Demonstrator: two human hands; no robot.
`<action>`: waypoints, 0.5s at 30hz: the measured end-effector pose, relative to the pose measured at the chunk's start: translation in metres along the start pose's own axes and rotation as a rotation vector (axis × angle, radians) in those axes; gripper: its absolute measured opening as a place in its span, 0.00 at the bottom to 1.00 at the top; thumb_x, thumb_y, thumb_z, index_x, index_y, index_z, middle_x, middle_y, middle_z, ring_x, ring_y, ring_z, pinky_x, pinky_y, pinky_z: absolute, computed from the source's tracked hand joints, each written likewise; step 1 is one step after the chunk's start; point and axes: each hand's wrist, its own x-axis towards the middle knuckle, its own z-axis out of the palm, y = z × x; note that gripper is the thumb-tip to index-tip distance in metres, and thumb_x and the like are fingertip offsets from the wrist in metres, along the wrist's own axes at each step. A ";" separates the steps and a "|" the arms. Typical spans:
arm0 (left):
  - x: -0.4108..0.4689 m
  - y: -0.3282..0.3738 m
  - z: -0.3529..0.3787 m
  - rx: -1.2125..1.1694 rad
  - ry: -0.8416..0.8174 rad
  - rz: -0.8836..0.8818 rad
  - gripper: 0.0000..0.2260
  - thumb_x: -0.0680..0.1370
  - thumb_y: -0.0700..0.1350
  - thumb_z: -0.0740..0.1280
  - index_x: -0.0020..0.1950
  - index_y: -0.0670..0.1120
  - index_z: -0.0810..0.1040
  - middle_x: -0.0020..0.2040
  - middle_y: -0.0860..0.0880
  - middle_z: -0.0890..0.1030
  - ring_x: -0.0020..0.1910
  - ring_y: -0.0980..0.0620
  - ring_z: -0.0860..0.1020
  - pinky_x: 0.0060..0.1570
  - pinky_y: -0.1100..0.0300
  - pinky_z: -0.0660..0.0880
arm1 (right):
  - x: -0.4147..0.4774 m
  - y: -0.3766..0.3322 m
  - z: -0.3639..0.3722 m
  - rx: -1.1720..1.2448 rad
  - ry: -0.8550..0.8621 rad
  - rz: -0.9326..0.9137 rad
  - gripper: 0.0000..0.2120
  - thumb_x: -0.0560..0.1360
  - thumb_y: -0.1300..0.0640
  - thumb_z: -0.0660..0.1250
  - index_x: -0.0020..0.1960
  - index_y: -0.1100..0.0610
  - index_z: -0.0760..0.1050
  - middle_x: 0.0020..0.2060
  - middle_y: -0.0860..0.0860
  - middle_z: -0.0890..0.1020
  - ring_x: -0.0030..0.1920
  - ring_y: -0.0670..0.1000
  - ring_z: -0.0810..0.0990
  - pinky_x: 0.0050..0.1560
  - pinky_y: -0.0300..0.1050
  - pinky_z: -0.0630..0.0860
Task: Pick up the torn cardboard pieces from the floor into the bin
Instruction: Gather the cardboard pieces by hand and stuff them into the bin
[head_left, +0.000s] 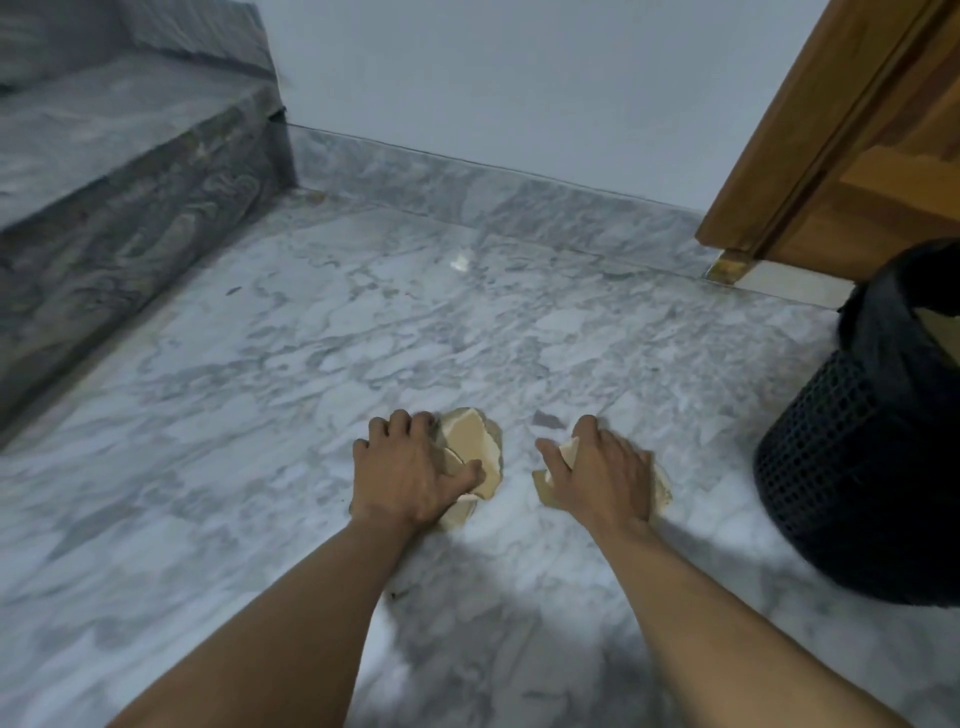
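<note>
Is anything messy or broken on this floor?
Yes. Torn cardboard pieces with ragged edges lie on the marble floor, clutched by the left hand and the right hand rather than in the black bin. A pale spot near the wall may be a scrap or only glare.

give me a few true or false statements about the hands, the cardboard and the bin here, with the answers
1. Each hand is down on cardboard on the floor. True: the left hand grips the left cardboard pieces, and the right hand grips the right cardboard pieces.
2. The bin stands on the person's left. False: the bin is on the right, nearest the right hand.
3. The bin is black with a mesh wall. True.
4. The right hand holds cardboard over the bin. False: it is low at the floor, apart from the bin.
5. Stone steps rise on the left. True.
</note>
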 end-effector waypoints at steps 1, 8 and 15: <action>0.001 0.002 -0.001 -0.038 -0.006 -0.001 0.40 0.67 0.76 0.60 0.70 0.51 0.70 0.63 0.50 0.73 0.62 0.46 0.70 0.53 0.50 0.71 | -0.002 0.001 0.001 0.016 0.033 -0.030 0.24 0.75 0.35 0.60 0.47 0.58 0.72 0.35 0.57 0.82 0.38 0.60 0.83 0.39 0.54 0.75; -0.005 0.007 -0.005 -0.078 0.068 0.044 0.31 0.70 0.73 0.63 0.57 0.48 0.74 0.52 0.52 0.77 0.53 0.48 0.76 0.40 0.56 0.66 | -0.005 0.003 -0.003 0.031 0.041 -0.069 0.25 0.76 0.36 0.61 0.45 0.59 0.74 0.31 0.57 0.81 0.32 0.60 0.82 0.36 0.52 0.75; -0.014 0.007 -0.009 -0.055 0.024 0.060 0.30 0.73 0.73 0.62 0.55 0.47 0.69 0.49 0.46 0.78 0.44 0.42 0.79 0.38 0.54 0.65 | -0.016 0.003 -0.026 -0.018 -0.107 0.028 0.27 0.81 0.33 0.54 0.57 0.57 0.73 0.48 0.56 0.85 0.51 0.58 0.84 0.53 0.50 0.73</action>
